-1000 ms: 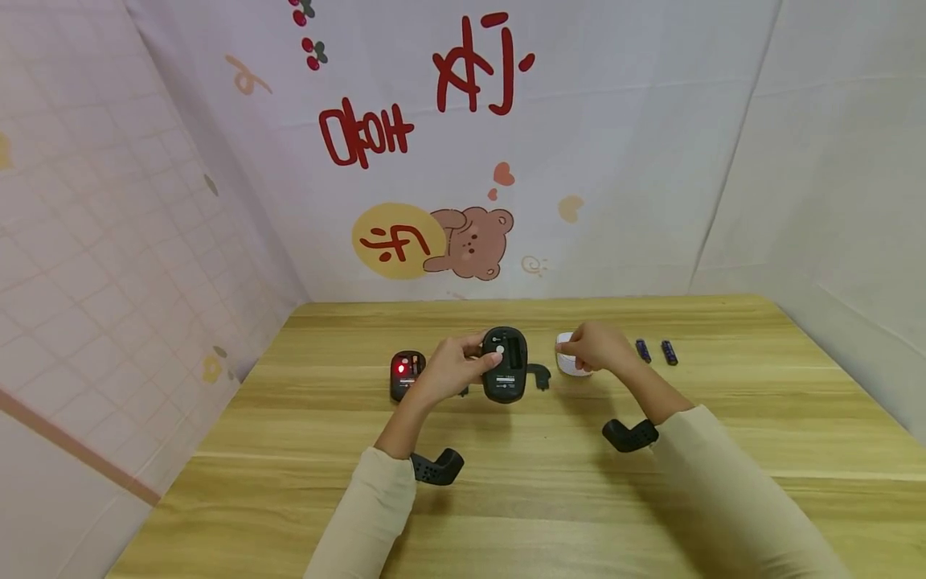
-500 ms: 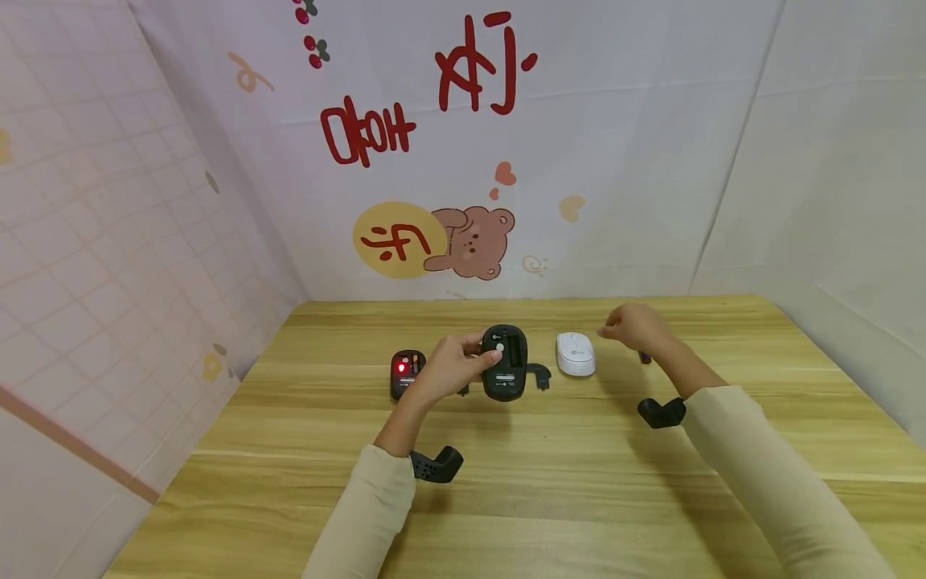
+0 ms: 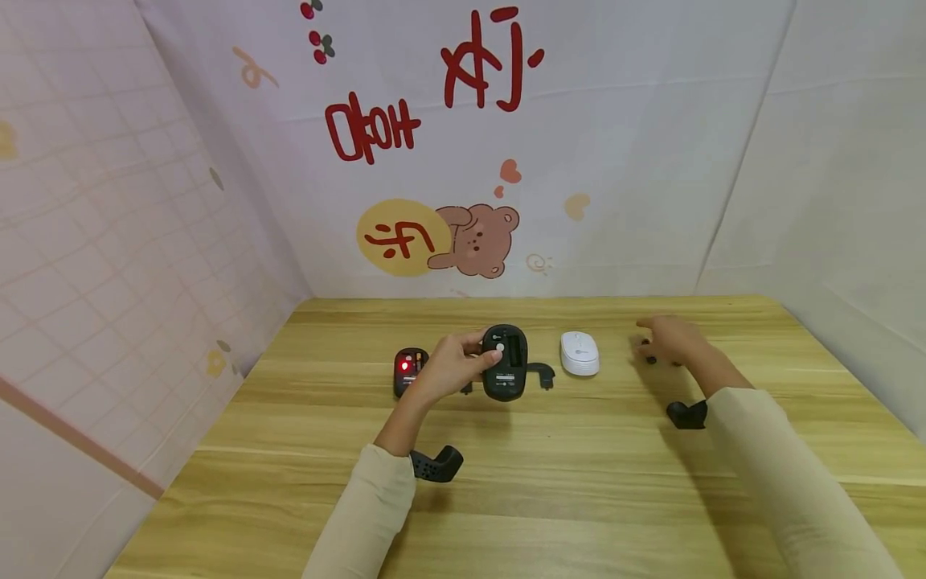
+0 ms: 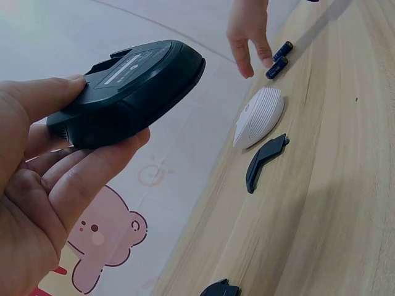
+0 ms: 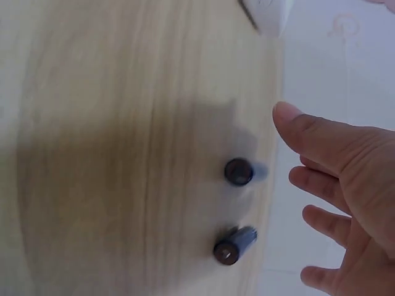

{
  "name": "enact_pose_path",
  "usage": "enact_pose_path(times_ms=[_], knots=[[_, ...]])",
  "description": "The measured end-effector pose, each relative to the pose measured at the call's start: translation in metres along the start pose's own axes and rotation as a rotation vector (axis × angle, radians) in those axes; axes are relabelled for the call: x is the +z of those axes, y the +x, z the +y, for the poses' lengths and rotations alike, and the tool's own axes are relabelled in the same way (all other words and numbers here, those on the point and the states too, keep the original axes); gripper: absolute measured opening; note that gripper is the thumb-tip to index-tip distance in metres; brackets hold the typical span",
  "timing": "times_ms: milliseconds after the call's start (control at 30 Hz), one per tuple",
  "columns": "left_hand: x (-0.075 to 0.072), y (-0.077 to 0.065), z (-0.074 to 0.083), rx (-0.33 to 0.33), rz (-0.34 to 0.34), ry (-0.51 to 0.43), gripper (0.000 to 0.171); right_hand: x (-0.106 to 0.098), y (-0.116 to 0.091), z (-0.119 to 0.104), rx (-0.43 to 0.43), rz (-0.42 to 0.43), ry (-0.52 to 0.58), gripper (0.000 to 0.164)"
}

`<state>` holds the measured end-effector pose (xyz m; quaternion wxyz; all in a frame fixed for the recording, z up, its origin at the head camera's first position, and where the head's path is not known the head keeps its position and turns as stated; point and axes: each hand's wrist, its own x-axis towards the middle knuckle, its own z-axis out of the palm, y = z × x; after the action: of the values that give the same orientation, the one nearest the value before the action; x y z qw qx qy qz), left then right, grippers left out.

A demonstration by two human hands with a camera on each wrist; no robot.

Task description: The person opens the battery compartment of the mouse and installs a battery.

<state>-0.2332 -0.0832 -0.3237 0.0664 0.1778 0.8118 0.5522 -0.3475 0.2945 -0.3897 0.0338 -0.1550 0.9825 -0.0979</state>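
My left hand [image 3: 450, 371] grips a black computer mouse [image 3: 505, 382], thumb on its underside, which faces me. The battery slot in that mouse is uncovered and looks bare. Over at the right, my right hand [image 3: 676, 339] hovers above two dark blue batteries [image 4: 278, 68] lying on the table. In the right wrist view its thumb and fingers are spread, holding nothing, beside the nearer battery [image 5: 239, 171] and the other battery [image 5: 229, 250]. From the head view, the hand mostly hides both.
A white mouse [image 3: 580, 354] sits between the hands. Left of it lies a black battery cover [image 3: 544, 373]; another dark cover [image 3: 466, 388] shows partly behind the left hand. Farther left, a second black mouse [image 3: 401, 382] lies upside down with a red light. A wall cloth rises behind the table.
My right hand has moved right, from over the white mouse to above the batteries, and its fingers have spread. My left hand still holds the black mouse in the same place.
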Motion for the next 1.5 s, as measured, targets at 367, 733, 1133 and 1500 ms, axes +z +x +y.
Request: enact_pose_path(times_ms=[367,733,1133,1500], knots=[[0.0,0.002,-0.003,-0.005,-0.007,-0.017,0.051,0.002,-0.01,0.013,0.061,-0.1,0.008,0.08],[0.0,0.001,0.0,-0.006,-0.006,-0.003,0.05,0.004,-0.011,0.015,0.037,-0.065,0.007,0.067],[0.001,0.001,-0.001,-0.002,-0.008,-0.021,0.051,0.014,-0.005,0.014,-0.043,0.04,0.069,0.055],[0.002,0.003,-0.003,0.003,-0.012,-0.017,0.051,0.005,-0.006,-0.025,-0.083,0.143,0.328,0.057]])
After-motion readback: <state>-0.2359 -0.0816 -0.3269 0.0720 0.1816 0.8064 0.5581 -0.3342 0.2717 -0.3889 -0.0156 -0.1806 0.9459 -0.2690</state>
